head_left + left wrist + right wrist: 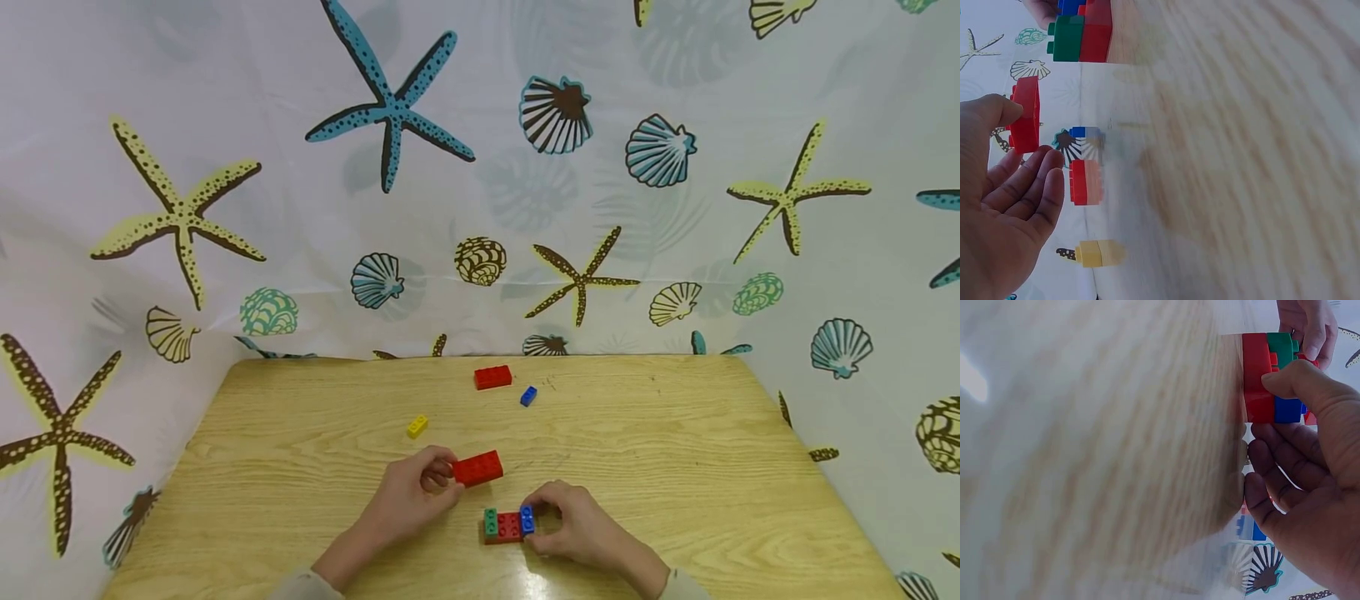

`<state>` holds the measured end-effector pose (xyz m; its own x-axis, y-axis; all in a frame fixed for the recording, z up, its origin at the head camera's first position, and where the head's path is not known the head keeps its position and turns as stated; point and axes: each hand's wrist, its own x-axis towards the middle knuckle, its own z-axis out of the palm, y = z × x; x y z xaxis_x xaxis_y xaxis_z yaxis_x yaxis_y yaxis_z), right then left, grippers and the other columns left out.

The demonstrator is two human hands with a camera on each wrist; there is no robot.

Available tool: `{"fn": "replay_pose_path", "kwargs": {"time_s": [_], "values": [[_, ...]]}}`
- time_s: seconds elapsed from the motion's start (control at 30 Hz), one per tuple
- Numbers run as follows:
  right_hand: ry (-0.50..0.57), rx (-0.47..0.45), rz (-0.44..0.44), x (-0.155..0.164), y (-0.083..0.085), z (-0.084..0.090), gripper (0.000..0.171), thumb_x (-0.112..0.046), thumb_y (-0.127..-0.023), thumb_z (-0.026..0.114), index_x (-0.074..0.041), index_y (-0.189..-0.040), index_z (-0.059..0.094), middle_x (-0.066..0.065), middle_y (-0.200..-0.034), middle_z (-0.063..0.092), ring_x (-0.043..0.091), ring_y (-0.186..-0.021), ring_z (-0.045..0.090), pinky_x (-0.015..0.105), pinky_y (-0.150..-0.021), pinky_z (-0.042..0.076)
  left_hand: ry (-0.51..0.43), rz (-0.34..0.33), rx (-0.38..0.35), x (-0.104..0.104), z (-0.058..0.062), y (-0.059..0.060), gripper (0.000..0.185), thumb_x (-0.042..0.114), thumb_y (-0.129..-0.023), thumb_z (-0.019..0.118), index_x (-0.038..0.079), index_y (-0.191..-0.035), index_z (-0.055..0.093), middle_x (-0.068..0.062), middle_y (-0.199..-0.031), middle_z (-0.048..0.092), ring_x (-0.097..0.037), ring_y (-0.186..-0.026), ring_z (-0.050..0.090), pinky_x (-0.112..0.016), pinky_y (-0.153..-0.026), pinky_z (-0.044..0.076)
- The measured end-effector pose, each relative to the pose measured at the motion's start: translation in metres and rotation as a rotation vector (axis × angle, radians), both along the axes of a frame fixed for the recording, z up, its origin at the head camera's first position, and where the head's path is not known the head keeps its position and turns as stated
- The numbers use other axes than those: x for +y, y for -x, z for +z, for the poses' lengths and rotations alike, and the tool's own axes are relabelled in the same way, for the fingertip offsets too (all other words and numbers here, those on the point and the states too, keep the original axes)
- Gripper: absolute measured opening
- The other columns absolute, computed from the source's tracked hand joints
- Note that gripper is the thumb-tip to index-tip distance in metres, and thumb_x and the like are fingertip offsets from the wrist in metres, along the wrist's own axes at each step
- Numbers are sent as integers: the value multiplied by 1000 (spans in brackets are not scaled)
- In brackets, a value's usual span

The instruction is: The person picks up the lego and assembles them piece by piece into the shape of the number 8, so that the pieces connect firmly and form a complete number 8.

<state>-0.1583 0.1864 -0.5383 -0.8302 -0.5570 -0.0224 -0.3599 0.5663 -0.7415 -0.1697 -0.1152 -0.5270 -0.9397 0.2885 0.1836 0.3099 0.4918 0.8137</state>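
Note:
My left hand (408, 496) pinches a long red building brick (478, 469) by its left end, held above the table in the left wrist view (1027, 119). In front of my right hand (576, 527) is a red base brick (509, 526) on the table. Across its left end sits a green brick (491, 522), and across its right end a blue brick (527, 521). Between the two, red studs show. Thumb and fingers of the right hand grip this assembly at its blue end; the right wrist view shows the thumb against the red and blue sides (1287, 410).
Farther back on the wooden table (660, 433) lie a small yellow brick (417, 427), another long red brick (492, 377) and a small blue brick (528, 396). A white cloth (480, 200) printed with starfish and shells hangs behind and along the sides.

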Motion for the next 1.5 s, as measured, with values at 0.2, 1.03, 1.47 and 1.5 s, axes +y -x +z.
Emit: {"fn": "replay_pose_path", "kwargs": {"time_s": [0.2,1.03,1.47,1.5], "values": [[-13,-15,-6,0,0,0,36,-26,-86,86,-16,-118,75,-8,-114,71,13,-108,65,27,-96,54,-14,-25,27,3,0,-3,28,19,-91,82,13,-116,70,-1,-97,76,-14,-86,72,-27,-75,60],[26,-6,-4,1,0,1,37,-25,-86,87,-13,-119,75,-4,-115,73,14,-108,67,28,-95,56,-30,-157,-28,21,3,-19,28,25,-93,82,12,-115,71,-3,-99,76,-14,-87,73,-28,-75,61],[18,-2,-3,2,1,1,34,-25,-86,87,-16,-116,76,-9,-110,73,10,-104,65,27,-92,54,-54,-204,-41,25,3,-22,28,27,-93,82,13,-115,71,0,-97,76,-12,-88,72,-29,-75,61],[18,1,-3,2,1,1,34,-25,-86,87,-16,-116,76,-9,-110,73,10,-104,65,27,-92,54,-53,-207,-43,25,3,-23,28,27,-93,82,13,-115,71,0,-97,76,-12,-88,73,-29,-75,61]]}}
